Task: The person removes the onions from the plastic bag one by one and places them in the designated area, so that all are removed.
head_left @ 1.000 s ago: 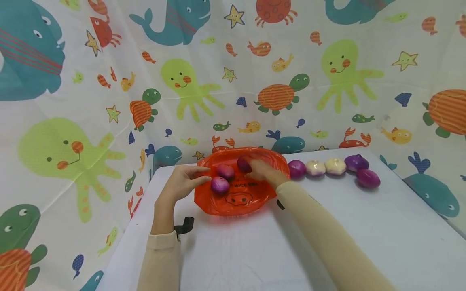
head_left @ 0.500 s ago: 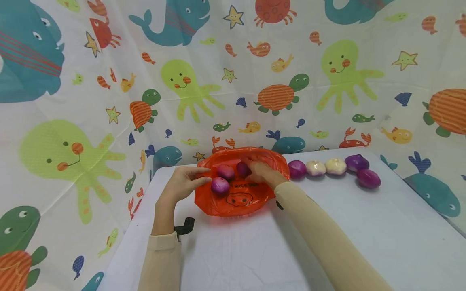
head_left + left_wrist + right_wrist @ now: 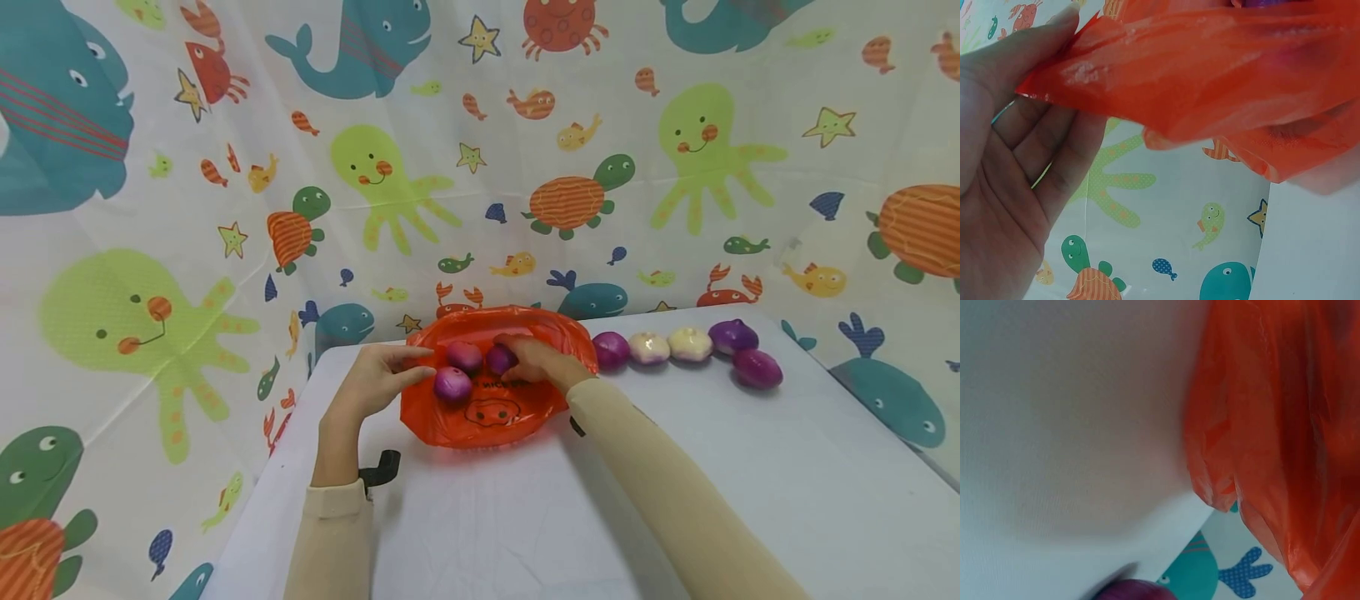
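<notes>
3 purple vegetables [image 3: 453, 384], shiny red bag [image 3: 491, 431]

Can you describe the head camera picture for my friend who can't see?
A person's right hand holds a purple vegetable inside a red bag on a white table, beside two more purple vegetables, with the left hand at the bag's left edge. To the right lie two cream vegetables and three purple ones; behind hangs a cloth printed with sea animals.

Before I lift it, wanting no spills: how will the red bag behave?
The red bag will probably sag, as its sides look thin and creased. Its glossy surface may feel slippery. The rounded purple items inside might roll if it tilts.
</notes>
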Available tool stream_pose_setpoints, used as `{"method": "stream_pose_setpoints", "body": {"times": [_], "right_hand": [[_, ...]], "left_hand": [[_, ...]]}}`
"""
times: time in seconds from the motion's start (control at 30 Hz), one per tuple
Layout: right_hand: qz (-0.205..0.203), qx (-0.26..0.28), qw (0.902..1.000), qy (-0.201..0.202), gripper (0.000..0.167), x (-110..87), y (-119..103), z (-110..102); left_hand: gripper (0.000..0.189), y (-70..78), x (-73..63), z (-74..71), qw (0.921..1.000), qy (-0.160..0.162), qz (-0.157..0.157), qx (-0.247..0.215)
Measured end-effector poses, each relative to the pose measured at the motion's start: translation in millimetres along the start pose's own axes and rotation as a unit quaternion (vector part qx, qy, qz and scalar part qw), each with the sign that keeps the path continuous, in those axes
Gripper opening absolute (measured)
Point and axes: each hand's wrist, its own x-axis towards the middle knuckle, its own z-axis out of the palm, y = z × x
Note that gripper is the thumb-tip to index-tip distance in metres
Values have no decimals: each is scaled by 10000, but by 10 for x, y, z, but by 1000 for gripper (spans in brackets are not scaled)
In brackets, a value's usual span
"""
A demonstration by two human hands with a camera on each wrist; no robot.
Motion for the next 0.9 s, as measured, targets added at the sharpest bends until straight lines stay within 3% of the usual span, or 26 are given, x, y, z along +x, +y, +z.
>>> {"method": "stream_pose_setpoints", "body": {"times": [0.6,0.9], "right_hand": [[7,-583,9977,338,72,-42,-139,1],[-225,-399,9965,704,75,-251,-205,-39]], "left_hand": [[33,-8,-6,-8,10000,-11,-22,1],[34,4,-10,-25,9999,74,36,118]]}}
